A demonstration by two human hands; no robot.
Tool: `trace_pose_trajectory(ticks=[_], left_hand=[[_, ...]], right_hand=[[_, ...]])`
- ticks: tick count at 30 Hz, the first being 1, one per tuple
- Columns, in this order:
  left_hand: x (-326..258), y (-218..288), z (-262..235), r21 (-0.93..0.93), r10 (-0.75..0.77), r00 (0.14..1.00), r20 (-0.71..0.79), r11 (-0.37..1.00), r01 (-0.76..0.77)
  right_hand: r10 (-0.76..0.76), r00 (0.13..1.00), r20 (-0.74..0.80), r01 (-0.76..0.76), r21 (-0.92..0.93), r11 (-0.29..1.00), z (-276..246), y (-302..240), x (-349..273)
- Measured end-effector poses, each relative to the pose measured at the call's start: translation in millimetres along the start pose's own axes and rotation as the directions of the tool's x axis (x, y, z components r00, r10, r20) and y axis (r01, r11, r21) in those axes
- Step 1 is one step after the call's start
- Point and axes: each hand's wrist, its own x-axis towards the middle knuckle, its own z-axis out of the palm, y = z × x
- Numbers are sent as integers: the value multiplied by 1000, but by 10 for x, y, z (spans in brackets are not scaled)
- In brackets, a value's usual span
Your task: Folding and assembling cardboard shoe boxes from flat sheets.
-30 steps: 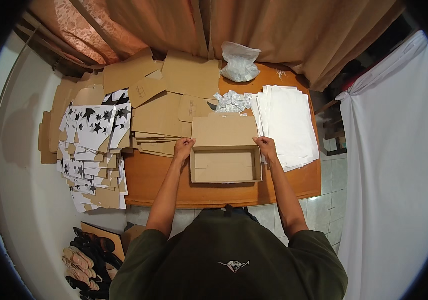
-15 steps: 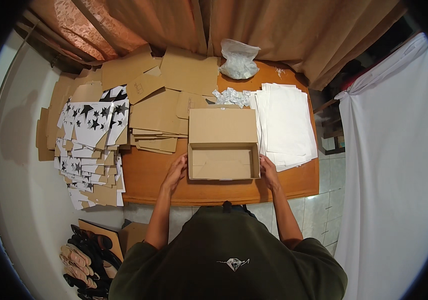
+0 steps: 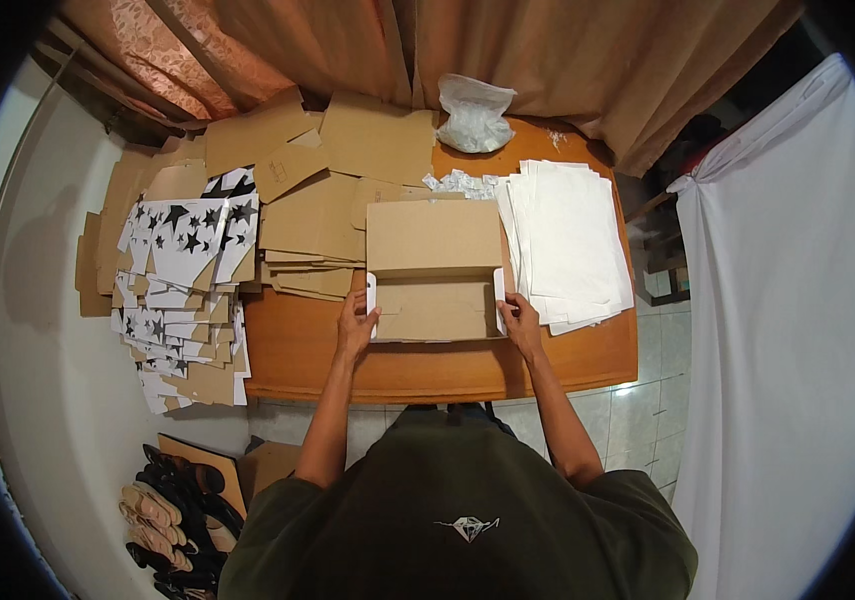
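Note:
A brown cardboard box point(image 3: 435, 308) lies in the middle of the table with its lid point(image 3: 434, 236) folded up and back, away from me. Nothing lies inside it. White outer faces show at its two short ends. My left hand point(image 3: 355, 324) pinches the left end, fingers on the white side flap. On the opposite end, my right hand point(image 3: 519, 326) grips the matching white flap between thumb and fingers. Both forearms reach up from the lower edge.
Left of the box lie flat cardboard pieces point(image 3: 311, 222) and a pile of star-printed white sheets point(image 3: 188, 235). White paper point(image 3: 573, 240) is stacked at right on the wooden table point(image 3: 293, 350). Small white packets point(image 3: 463, 184) and a plastic bag point(image 3: 475, 118) sit behind. Shoes point(image 3: 163, 510) stand lower left.
The box has shifted slightly left and away from me. My hands have closed in on its ends, and the white side flaps now show, tilted outward.

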Motion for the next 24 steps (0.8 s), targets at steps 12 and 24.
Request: trace_pose_trajectory(ticks=[12,24], left_hand=[[-373,292,-8,61,96,982,-165,994,-87],[-645,237,79,393,304,949,-86,885,-248]], right_hand=[[-35,995,97,17,183,983,-103,-323,-226],[-327,944,-34,311,-228,923,156,-85,-441]])
